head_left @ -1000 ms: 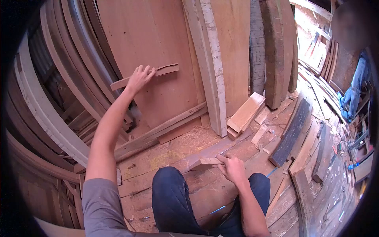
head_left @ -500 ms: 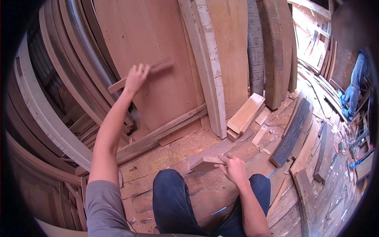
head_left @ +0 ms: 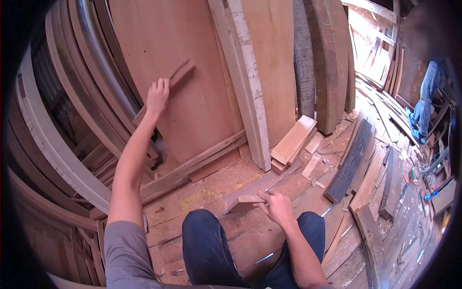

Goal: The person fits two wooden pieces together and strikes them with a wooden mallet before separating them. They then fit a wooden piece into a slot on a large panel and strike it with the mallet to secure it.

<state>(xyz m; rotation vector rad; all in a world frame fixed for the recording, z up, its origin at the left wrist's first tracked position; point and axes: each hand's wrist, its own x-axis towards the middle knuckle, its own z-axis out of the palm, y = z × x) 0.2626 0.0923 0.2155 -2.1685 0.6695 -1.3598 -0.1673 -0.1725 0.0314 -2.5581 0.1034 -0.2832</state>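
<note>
My left hand (head_left: 158,98) is closed around a thin wooden slat (head_left: 181,73), held out in front of the large leaning wooden panel (head_left: 192,108). The slat slants up to the right, and its lower end shows partly below the fingers. Lower down, between and beyond my knees, my right hand (head_left: 278,210) grips one end of a short flat wooden board (head_left: 244,203). That board's other end points left, above the plank floor (head_left: 250,229). Whether it touches anything beneath is hard to tell.
Curved timbers (head_left: 72,82) stand at the left. A pale post (head_left: 245,86) leans beside the panel. Stacked short boards (head_left: 294,140), a dark beam (head_left: 351,161) and scraps lie on the right. Farther right, a person in blue trousers (head_left: 428,96) stands among timber.
My left hand has turned the slat, so it slopes more steeply and shows more of its narrow edge. My right hand keeps its board nearly in place. The view has shifted slightly.
</note>
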